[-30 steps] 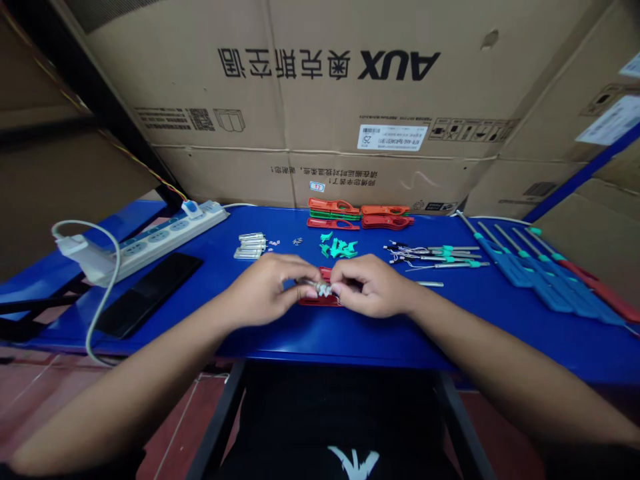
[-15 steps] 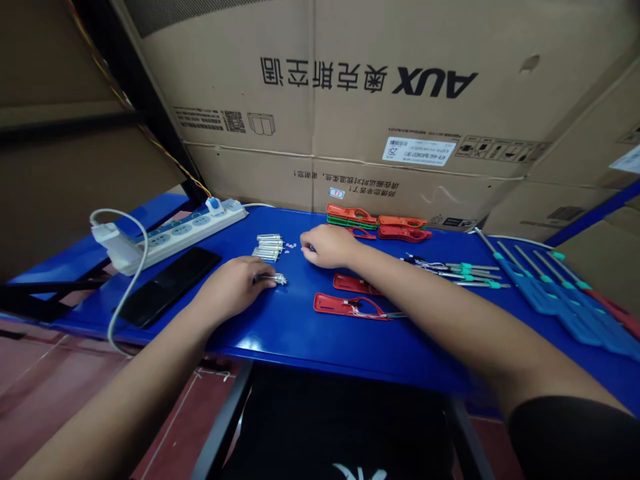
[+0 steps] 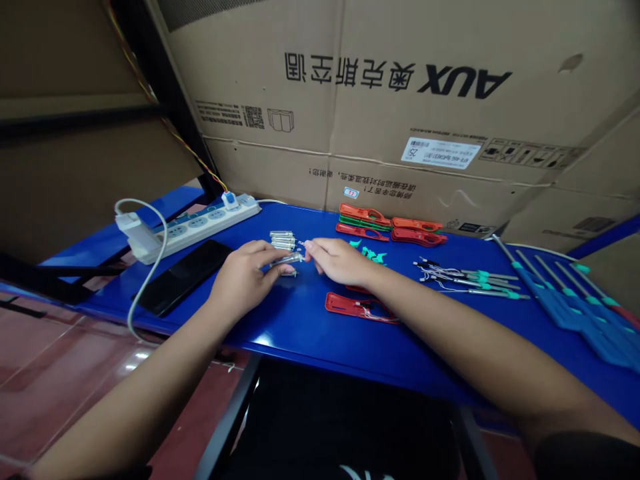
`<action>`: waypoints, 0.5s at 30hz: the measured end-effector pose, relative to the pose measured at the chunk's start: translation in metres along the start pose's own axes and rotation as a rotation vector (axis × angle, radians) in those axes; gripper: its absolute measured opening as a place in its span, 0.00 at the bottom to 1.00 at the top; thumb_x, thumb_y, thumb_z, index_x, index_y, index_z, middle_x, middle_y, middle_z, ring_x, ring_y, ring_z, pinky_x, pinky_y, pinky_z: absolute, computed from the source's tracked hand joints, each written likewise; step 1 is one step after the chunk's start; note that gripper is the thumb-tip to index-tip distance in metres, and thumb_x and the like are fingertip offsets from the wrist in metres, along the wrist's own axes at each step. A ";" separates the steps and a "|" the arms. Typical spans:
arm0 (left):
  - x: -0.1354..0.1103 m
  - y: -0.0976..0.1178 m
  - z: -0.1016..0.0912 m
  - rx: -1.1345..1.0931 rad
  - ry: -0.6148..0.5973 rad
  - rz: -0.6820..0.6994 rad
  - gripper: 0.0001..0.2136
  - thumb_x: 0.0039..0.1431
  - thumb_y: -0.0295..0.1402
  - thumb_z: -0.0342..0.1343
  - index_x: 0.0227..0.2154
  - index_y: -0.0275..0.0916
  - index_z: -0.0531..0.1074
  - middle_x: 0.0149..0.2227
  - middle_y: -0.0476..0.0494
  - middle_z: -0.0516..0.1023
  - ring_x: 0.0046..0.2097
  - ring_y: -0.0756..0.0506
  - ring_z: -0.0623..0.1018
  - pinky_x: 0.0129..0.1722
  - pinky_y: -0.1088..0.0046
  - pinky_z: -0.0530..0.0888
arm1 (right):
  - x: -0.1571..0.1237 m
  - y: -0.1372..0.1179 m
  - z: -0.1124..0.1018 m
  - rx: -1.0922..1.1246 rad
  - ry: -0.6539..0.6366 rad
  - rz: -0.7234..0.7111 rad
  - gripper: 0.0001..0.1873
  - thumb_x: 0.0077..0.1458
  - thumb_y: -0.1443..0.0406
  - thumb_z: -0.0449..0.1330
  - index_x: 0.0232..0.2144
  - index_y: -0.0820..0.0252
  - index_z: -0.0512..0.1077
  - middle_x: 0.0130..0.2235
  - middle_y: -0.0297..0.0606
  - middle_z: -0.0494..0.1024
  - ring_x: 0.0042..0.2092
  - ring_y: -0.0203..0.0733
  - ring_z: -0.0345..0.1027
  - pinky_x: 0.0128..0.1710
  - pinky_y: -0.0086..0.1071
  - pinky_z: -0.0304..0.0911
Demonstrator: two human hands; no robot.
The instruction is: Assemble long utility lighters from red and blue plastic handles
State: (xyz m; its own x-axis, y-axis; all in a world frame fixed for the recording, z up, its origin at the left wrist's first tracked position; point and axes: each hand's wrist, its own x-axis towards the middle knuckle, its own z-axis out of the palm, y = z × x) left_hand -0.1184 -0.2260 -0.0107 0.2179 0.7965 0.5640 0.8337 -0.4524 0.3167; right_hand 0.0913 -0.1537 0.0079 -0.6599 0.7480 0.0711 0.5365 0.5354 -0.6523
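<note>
My left hand (image 3: 244, 275) is closed, pinching a small clear cylinder (image 3: 289, 259) between thumb and fingers just above the table. At the cylinder's right end, the fingertips of my right hand (image 3: 341, 260) are pressed together; whatever they hold is too small to make out. Beyond my hands lie several similar clear cylinders (image 3: 282, 237) in a row, with tiny whitish bits beside them. Another cylinder (image 3: 290, 272) shows below the held one. Under my right forearm is a red plastic handle shell (image 3: 345, 304) with wires in it, and small green pieces (image 3: 371, 253) lie behind my right wrist.
A phone (image 3: 183, 277) and a white power strip (image 3: 200, 227) with a cable lie at left. Orange, green and red shells (image 3: 367, 217) are stacked at the back, before a cardboard wall (image 3: 370, 120). Wired metal rods (image 3: 493, 275) and blue paddle-like pieces (image 3: 565, 307) are at right.
My right hand has come in to the cylinder held in my left hand. The left hand has raised the cylinder slightly. The view has shifted, and the green pieces now show.
</note>
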 end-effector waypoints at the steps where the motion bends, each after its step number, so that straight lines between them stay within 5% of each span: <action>1: -0.001 0.004 -0.001 0.009 0.025 0.003 0.13 0.63 0.42 0.58 0.42 0.40 0.81 0.36 0.42 0.80 0.39 0.42 0.79 0.42 0.66 0.75 | -0.008 -0.003 0.003 0.142 -0.025 0.024 0.22 0.70 0.56 0.43 0.34 0.60 0.71 0.27 0.32 0.73 0.29 0.35 0.65 0.34 0.29 0.58; 8: 0.000 0.022 -0.002 -0.036 0.078 0.039 0.11 0.63 0.39 0.59 0.42 0.39 0.81 0.34 0.44 0.79 0.37 0.45 0.78 0.39 0.70 0.75 | -0.028 -0.007 0.018 0.750 -0.110 0.099 0.14 0.69 0.59 0.46 0.33 0.57 0.64 0.24 0.27 0.68 0.20 0.30 0.53 0.21 0.26 0.50; 15: 0.000 0.028 -0.006 -0.293 0.014 0.019 0.11 0.59 0.38 0.64 0.41 0.40 0.82 0.37 0.44 0.81 0.37 0.46 0.80 0.40 0.71 0.75 | -0.034 -0.005 0.008 0.780 -0.138 -0.097 0.14 0.67 0.60 0.48 0.30 0.58 0.64 0.22 0.27 0.65 0.22 0.31 0.53 0.23 0.26 0.50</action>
State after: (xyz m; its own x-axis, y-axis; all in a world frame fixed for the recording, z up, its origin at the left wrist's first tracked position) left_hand -0.0983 -0.2409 0.0027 0.2232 0.7821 0.5817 0.6472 -0.5652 0.5116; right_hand 0.1067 -0.1848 0.0030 -0.7711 0.6297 0.0936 -0.0153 0.1287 -0.9916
